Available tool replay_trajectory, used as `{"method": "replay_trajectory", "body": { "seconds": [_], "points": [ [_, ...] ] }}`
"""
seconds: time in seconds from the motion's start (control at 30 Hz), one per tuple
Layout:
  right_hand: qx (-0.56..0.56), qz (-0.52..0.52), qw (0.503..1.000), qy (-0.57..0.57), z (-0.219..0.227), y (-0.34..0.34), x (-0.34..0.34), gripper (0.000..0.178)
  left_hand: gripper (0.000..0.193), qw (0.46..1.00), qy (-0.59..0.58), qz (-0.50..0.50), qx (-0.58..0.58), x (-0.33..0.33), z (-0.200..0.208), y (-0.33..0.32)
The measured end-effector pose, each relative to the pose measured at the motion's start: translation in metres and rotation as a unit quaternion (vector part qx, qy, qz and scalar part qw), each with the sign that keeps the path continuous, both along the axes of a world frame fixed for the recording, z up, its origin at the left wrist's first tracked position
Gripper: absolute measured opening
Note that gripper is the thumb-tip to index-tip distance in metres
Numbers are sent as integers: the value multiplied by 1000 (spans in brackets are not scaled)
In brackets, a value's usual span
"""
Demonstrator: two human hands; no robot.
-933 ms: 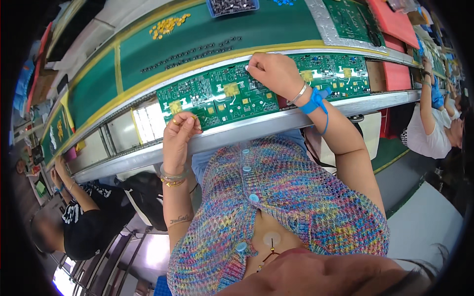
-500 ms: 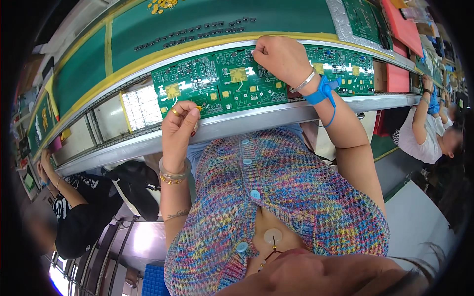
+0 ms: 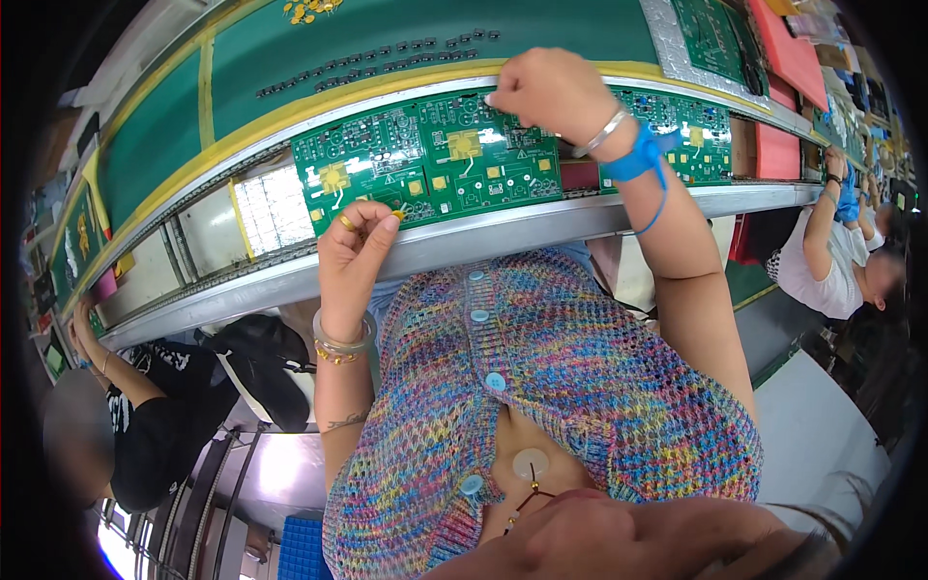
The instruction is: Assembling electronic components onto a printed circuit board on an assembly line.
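Note:
A green circuit board (image 3: 464,201) with yellow pads and small parts lies in the metal rail in front of me. My left hand (image 3: 358,246) is at its near left edge, thumb and forefinger pinching a small yellow component (image 3: 398,215). Over the board's far right part is my right hand (image 3: 553,97), fingers curled together, the tips close to the far edge. What those fingers hold, if anything, is hidden. A blue wrist strap (image 3: 635,164) with a cord is on my right wrist.
Beyond the rail, a green work surface (image 3: 271,58) carries rows of small black components (image 3: 387,63) and a pile of yellow disc components (image 3: 311,10). Another populated green board (image 3: 710,145) stands farther right in the rail. People work at both sides.
My right hand has shifted slightly up, toward the far edge of the rail. The board has slid slightly left. My left hand keeps its pinch almost in place.

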State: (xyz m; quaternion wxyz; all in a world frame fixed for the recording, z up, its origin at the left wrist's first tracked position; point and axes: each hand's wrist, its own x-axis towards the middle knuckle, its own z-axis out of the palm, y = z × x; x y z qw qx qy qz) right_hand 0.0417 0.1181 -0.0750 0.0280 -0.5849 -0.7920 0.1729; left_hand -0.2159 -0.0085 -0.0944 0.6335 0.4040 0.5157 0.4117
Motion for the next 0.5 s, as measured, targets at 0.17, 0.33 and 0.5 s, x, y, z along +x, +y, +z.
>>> {"method": "replay_trajectory", "body": {
  "seconds": [0.17,0.33,0.5],
  "points": [
    [127,-134,980,71,19,52,72,11,6,989,119,-29,83,7,13,-6],
    [369,-19,929,-10,-32,93,101,14,9,939,304,-30,159,30,25,-8],
    [323,-39,942,-83,-31,100,94,15,11,901,400,-28,164,52,26,-8]
  ]
}}
